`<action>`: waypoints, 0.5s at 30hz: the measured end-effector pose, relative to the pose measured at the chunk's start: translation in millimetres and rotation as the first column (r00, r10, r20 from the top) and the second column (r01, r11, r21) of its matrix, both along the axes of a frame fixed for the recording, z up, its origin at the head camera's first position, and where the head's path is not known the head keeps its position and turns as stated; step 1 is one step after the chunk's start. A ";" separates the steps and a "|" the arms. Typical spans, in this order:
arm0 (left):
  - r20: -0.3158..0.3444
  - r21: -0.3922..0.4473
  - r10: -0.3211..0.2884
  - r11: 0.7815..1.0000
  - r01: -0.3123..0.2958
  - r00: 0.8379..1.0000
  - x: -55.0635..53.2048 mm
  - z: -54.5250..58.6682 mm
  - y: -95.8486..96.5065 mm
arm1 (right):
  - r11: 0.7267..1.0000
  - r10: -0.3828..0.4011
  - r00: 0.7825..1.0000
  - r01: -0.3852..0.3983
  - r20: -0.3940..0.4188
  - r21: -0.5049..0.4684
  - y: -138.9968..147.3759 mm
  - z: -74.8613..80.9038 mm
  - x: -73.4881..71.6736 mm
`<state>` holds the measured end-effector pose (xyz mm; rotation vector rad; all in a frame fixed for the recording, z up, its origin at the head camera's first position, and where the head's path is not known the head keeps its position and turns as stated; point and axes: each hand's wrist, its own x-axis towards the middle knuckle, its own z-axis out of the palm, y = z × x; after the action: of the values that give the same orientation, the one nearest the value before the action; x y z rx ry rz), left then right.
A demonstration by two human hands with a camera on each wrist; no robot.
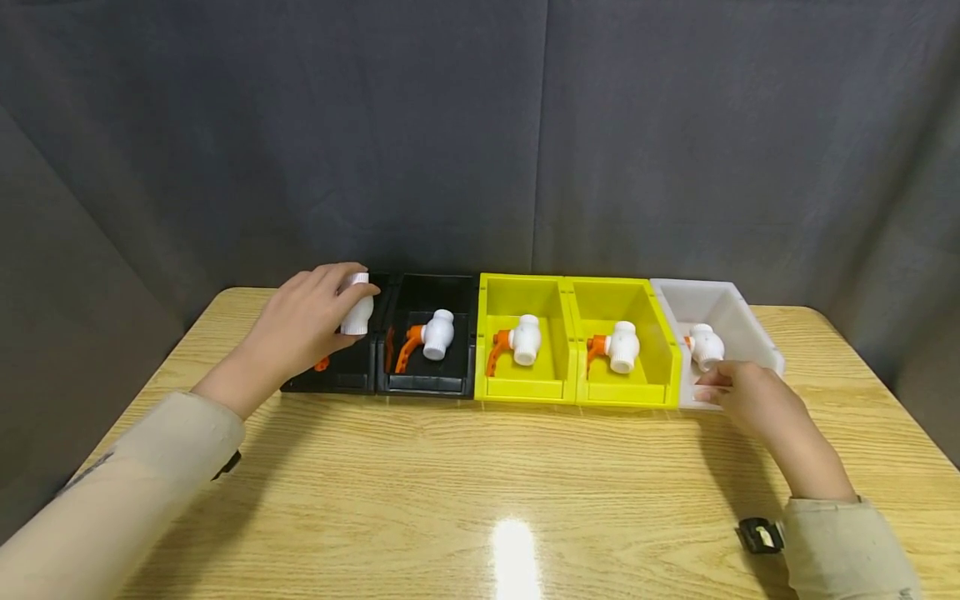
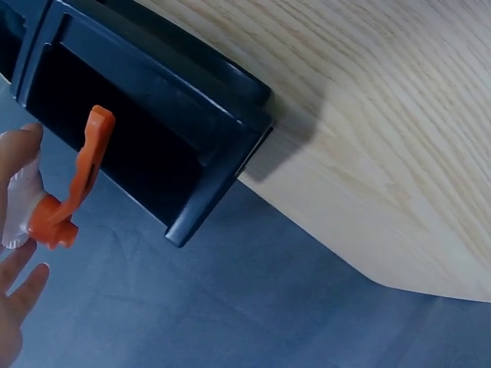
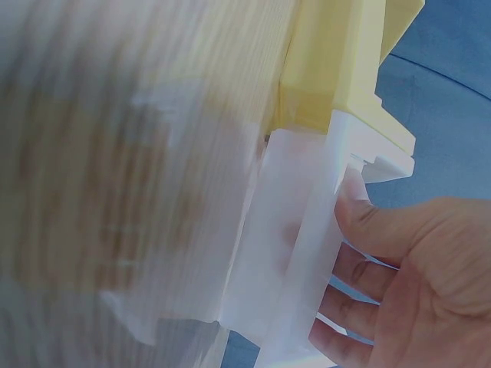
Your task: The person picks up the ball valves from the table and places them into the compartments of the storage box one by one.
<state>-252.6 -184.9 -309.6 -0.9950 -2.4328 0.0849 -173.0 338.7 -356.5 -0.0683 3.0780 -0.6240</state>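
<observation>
In the head view, my left hand [image 1: 303,321] pinches a white plastic ball valve [image 1: 358,307] upright between thumb and fingers, over the leftmost black bin [image 1: 341,382]. Its orange lever handle [image 2: 90,157] shows in the left wrist view, pointing away from the palm. On the right, my right hand [image 1: 757,400] reaches over the front lip of the white bin [image 1: 759,343], its fingers partly hidden by the front wall in the right wrist view. Just behind those fingers lies another white ball valve [image 1: 706,346]; I see no grip on it.
The bins stand side by side along the table's back. A second black bin [image 1: 427,385] and two yellow bins, left [image 1: 525,392] and right [image 1: 626,395], each hold a white ball valve with an orange handle. A dark curtain [image 1: 480,142] hangs behind the wooden table [image 1: 420,483].
</observation>
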 end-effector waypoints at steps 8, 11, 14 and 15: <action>0.035 -0.007 0.049 0.999 -0.049 0.998 -9.3 -5.0 -1.0 | 1.000 -0.004 1.000 0.004 0.001 0.004 0.3 -0.9 -0.3; 0.061 0.001 0.070 0.998 -0.070 0.996 -12.6 -6.7 -1.9 | 1.000 0.000 1.000 0.000 -0.001 0.003 0.8 -0.9 -0.1; 0.093 -0.002 0.105 0.994 -0.105 0.990 -15.3 -8.5 -3.1 | 1.000 0.014 1.000 -0.014 -0.018 0.003 0.8 -1.1 0.3; 0.103 -0.007 0.115 0.993 -0.115 0.988 -16.4 -9.3 -3.5 | 1.000 0.019 1.000 -0.018 -0.023 0.002 0.8 -1.1 0.5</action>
<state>-269.0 -188.4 -318.9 -0.8789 -2.5835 0.0760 -172.6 339.5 -357.6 -0.1045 3.0960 -0.6244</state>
